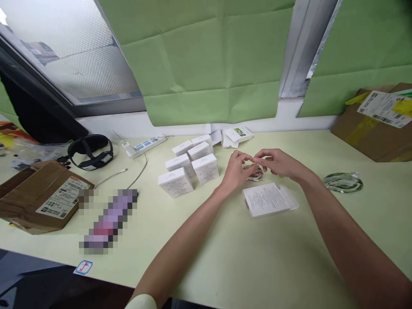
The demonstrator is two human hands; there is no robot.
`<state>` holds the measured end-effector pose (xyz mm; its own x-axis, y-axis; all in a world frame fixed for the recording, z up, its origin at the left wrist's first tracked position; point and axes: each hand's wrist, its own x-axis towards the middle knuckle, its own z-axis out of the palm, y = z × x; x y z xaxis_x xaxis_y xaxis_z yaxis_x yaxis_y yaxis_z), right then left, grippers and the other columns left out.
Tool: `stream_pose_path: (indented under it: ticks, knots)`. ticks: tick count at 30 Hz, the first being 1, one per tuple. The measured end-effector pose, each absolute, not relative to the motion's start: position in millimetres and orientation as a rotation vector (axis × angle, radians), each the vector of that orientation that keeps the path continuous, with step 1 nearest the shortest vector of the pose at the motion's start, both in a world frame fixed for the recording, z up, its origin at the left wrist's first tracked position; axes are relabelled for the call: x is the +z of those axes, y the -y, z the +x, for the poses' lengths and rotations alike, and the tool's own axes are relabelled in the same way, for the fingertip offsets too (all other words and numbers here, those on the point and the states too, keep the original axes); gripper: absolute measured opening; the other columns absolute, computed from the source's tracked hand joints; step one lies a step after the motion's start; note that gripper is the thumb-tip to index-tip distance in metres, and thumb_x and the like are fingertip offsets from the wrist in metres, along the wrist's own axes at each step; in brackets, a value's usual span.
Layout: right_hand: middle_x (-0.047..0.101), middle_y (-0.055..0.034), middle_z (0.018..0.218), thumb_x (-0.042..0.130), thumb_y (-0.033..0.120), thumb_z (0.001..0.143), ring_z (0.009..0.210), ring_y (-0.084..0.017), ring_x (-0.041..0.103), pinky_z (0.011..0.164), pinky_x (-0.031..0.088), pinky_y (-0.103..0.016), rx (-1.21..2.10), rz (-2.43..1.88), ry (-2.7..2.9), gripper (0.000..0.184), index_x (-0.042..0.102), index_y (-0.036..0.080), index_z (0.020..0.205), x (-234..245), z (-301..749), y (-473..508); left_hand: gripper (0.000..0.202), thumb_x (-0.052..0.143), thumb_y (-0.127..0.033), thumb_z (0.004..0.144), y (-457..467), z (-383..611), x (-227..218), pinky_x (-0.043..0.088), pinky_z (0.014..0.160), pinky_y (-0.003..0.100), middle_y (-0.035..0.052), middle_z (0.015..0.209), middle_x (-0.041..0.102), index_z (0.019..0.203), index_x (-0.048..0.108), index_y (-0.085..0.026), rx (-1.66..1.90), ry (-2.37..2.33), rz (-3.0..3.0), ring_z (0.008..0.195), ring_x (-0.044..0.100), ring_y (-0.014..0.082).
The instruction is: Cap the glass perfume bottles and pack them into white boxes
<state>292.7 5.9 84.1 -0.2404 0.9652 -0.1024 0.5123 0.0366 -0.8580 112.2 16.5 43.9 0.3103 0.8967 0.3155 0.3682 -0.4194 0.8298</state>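
Left hand (236,169) and right hand (277,163) pinching one tiny item (255,163) together, just above leaflet (267,198), six white boxes (189,165) left of leaflet, one glass dish (343,181) right of it

No legible text anywhere. Printed sheet (268,198) on the counter (225,257): dense fine print, too small to read. White boxes (192,167): faint marks on top, unreadable. Cardboard box (41,195) at left has a shipping label (62,197) with barcodes, characters not resolvable. Same for the labels on the carton (376,124) at right. Small sticker (84,267) at the counter edge: red mark, blue border, illegible.
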Motion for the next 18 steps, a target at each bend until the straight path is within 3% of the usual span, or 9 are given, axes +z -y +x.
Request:
stream_pose_path:
  ticks: [10, 18]
  knots:
    - [0.058, -0.0004, 0.066, 0.064, 0.069, 0.076, 0.048, -0.009, 0.042, 0.042, 0.029, -0.025, 1.125, -1.480, 1.793, 0.050, 0.069, 0.021, 0.089, 82.9, 290.9, -6.2, 0.011, 0.071, -0.028, 0.083, -16.4, 111.0, 45.7, 0.045, 0.079, 0.029, 0.0048, 0.100, 0.054, 0.092, 0.067, -0.022, 1.064, -1.114, 1.961, 0.092, 0.053, 0.0168]
    - [0.064, -0.0035, 0.075, 0.067, 0.059, 0.079, 0.064, -0.015, 0.056, 0.046, 0.039, -0.026, 1.213, -1.434, 1.754, 0.039, 0.067, 0.021, 0.088, 78.3, 290.4, -8.7, 0.016, 0.070, -0.032, 0.082, -21.4, 104.0, 48.3, 0.043, 0.076, 0.029, 0.0041, 0.098, 0.056, 0.091, 0.062, -0.021, 0.939, -1.094, 1.999, 0.088, 0.055, 0.0160]
